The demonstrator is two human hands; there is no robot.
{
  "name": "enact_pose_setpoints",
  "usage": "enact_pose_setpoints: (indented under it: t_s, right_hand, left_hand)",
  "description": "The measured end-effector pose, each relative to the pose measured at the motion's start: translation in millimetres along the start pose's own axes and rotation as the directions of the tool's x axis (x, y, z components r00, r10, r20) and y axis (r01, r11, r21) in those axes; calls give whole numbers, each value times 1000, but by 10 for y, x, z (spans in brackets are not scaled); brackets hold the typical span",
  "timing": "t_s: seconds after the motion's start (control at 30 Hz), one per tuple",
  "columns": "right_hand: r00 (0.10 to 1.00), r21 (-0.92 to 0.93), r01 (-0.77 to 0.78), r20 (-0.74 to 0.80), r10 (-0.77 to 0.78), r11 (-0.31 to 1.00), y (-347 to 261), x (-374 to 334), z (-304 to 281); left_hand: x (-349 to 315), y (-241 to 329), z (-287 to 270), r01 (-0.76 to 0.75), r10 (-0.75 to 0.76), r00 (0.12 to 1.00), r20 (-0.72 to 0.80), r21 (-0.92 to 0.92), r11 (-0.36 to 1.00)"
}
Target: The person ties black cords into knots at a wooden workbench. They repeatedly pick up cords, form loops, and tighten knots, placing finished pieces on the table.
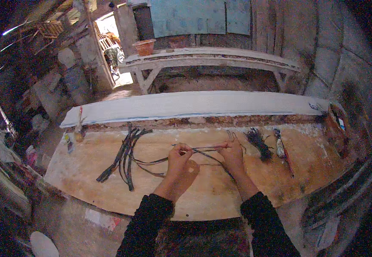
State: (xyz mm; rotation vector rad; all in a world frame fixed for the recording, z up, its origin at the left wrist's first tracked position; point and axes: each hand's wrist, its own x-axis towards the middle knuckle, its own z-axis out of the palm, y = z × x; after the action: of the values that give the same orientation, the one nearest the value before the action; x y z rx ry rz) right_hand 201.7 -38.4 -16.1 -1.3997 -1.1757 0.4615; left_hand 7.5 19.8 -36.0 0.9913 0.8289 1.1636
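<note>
Pale brown wooden tabletop, near edge curving across lower centre, room between that edge and the hands, person's left hand and right hand mid-frame, both pinched closed on a thin dark flexible strip spanning between them.

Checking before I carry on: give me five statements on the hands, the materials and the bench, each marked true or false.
1. The left hand pinches a thin dark strip. True.
2. The right hand lies flat and open on the wooden board. False: its fingers are also pinched on thin dark material, over the wooden board.
3. A dark tufted bundle lies to the right of the right hand. True.
4. Both sleeves are white. False: the sleeves are black.
5. A slender tool with a reddish end lies right of the tufted bundle. True.
</note>
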Motion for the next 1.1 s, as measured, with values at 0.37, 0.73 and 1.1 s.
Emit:
enact_pose_setpoints:
  t_s: [0.37, 0.73, 1.1]
  right_hand:
    - [610, 269, -640, 748, 262, 720, -509, -411, 135]
    - [885, 252, -339, 411, 216, 906, -519, -213, 10]
    - [998, 108, -10, -60, 16, 994, 481, 139, -23]
  left_hand:
    - [27, 99, -54, 49, -56, 995, -86, -89, 995]
    - [-346, 460, 246, 284, -254, 952, 173, -185, 941]
    - [-286, 10, 227, 254, -242, 708, 664, 80, 964]
